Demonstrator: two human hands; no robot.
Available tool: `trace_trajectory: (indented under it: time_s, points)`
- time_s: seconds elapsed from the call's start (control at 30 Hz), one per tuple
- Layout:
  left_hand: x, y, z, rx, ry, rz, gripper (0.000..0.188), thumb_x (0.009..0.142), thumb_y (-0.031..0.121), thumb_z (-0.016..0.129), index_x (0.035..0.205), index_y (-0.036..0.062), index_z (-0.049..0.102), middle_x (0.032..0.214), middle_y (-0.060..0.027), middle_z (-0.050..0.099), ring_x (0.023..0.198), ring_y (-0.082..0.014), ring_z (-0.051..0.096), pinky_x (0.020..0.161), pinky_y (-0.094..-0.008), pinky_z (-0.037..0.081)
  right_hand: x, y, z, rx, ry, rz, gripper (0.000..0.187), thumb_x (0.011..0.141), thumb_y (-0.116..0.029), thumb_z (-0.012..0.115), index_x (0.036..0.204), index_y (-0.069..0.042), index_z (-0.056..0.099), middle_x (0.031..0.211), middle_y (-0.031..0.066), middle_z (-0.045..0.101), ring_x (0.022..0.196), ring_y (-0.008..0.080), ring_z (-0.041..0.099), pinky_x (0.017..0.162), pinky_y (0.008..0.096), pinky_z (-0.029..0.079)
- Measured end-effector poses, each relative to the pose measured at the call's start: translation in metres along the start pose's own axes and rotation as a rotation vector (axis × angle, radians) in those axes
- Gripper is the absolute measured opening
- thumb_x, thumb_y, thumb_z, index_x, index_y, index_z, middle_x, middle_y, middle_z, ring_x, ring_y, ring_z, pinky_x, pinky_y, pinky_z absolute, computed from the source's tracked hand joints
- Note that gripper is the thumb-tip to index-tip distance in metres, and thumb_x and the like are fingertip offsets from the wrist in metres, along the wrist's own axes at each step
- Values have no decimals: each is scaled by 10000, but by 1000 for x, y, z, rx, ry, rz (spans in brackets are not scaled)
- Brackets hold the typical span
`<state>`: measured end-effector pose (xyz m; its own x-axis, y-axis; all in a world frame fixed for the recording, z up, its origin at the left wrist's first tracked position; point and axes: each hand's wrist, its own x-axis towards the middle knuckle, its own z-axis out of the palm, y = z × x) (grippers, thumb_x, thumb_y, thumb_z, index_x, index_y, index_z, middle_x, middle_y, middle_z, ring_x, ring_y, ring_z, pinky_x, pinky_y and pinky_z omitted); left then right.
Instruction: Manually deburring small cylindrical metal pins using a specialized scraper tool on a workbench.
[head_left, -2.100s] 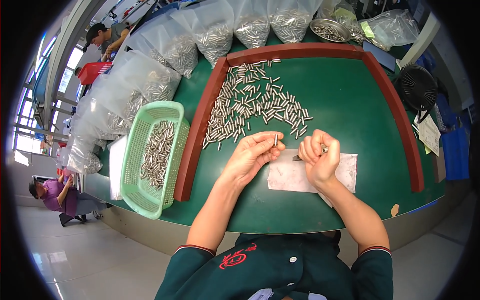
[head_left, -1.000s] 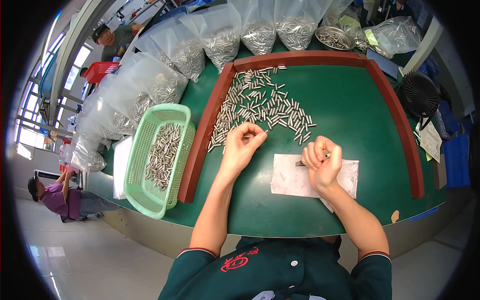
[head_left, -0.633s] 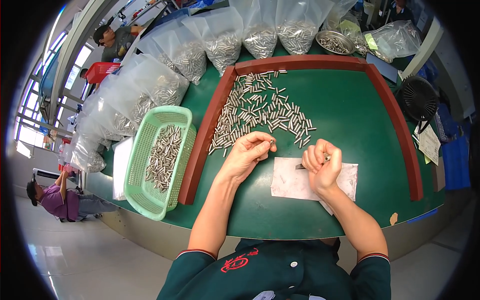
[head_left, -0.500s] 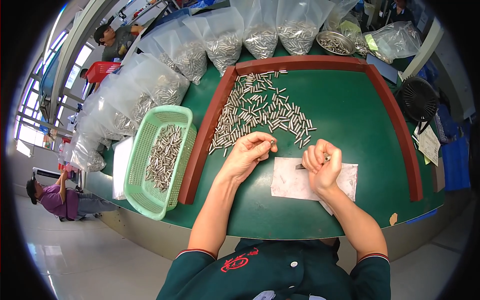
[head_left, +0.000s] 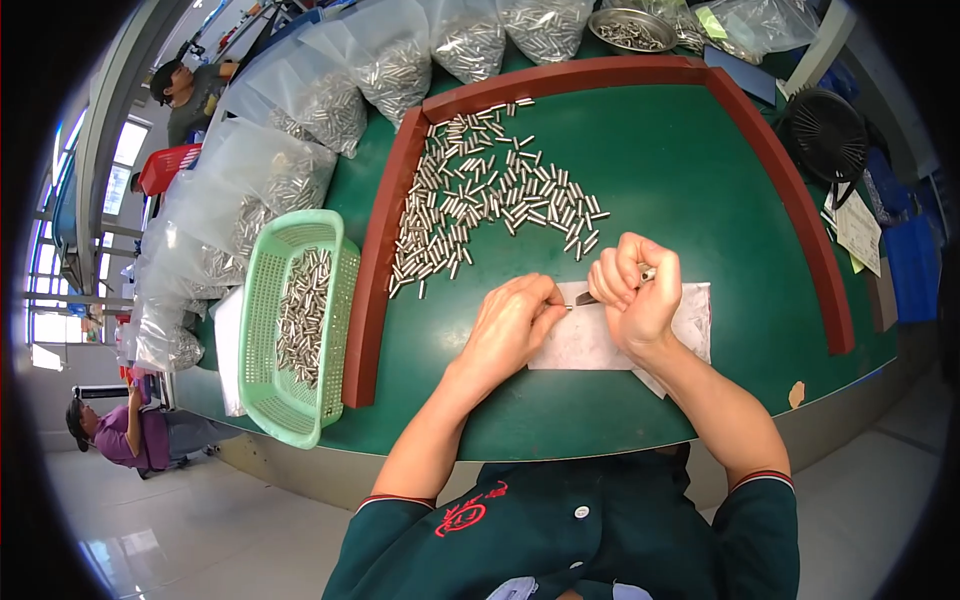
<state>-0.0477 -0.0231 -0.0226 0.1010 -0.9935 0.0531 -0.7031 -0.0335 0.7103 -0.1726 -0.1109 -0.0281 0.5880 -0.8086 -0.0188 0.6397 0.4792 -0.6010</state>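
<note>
My left hand (head_left: 508,328) is closed in a pinch on a small silver metal pin (head_left: 569,307), of which only the tip shows beyond the fingertips. Wrapped in the fingers of my right hand (head_left: 640,300) is a small knife (head_left: 586,298); its short dark blade points left toward that pin, and the handle's end peeks out by the thumb. Both hands are over a smudged pale sheet (head_left: 622,345) on the green table (head_left: 690,180). Whether blade and pin touch, I cannot tell. Beyond the left hand lie many loose metal pins (head_left: 540,195).
A reddish-brown raised border (head_left: 378,270) frames the work area. Left of it stands a light green basket (head_left: 254,370) holding more pins. Clear bags of pins (head_left: 395,70) line the back, with a metal bowl (head_left: 632,34). At right is a black fan (head_left: 825,135). Other people are at left.
My left hand has moved right and turned palm-down, bringing its pin to the blade over the sheet. My right hand has shifted slightly up in the picture. The whole view has shifted too.
</note>
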Motion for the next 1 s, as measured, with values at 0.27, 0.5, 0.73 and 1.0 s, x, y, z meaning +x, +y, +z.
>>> trace_trajectory:
  time_s: [0.27, 0.5, 0.73, 1.0]
  points:
    - [1, -1, 3, -40, 39, -16, 101, 707, 32, 621, 682, -25, 542, 588, -90, 485, 530, -200, 448, 499, -312, 358, -3, 5, -3, 11, -10, 6, 307, 804, -213, 306, 520, -102, 267, 412, -11, 254, 382, 72, 170, 378, 241, 156]
    - [1, -2, 3, -44, 46, -33, 99, 702, 32, 633, 688, -25, 554, 595, -85, 495, 509, -184, 439, 484, -301, 354, -2, 5, -2, 24, -5, 13, 307, 801, -223, 301, 519, -108, 260, 408, -14, 243, 382, 79, 162, 388, 246, 160]
    - [1, 0, 4, -52, 49, -43, 109, 697, 33, 640, 686, -27, 550, 594, -84, 496, 505, -175, 435, 481, -298, 355, -4, 6, -4, 13, -6, 6, 306, 796, -233, 301, 518, -111, 258, 408, -16, 245, 378, 84, 163, 393, 251, 161]
    - [1, 2, 6, -64, 45, -66, 122, 691, 28, 643, 672, -35, 541, 577, -86, 488, 496, -172, 430, 475, -299, 352, -8, 10, -3, -58, -60, -40, 322, 803, -227, 307, 511, -95, 273, 419, -8, 252, 396, 80, 178, 396, 246, 167]
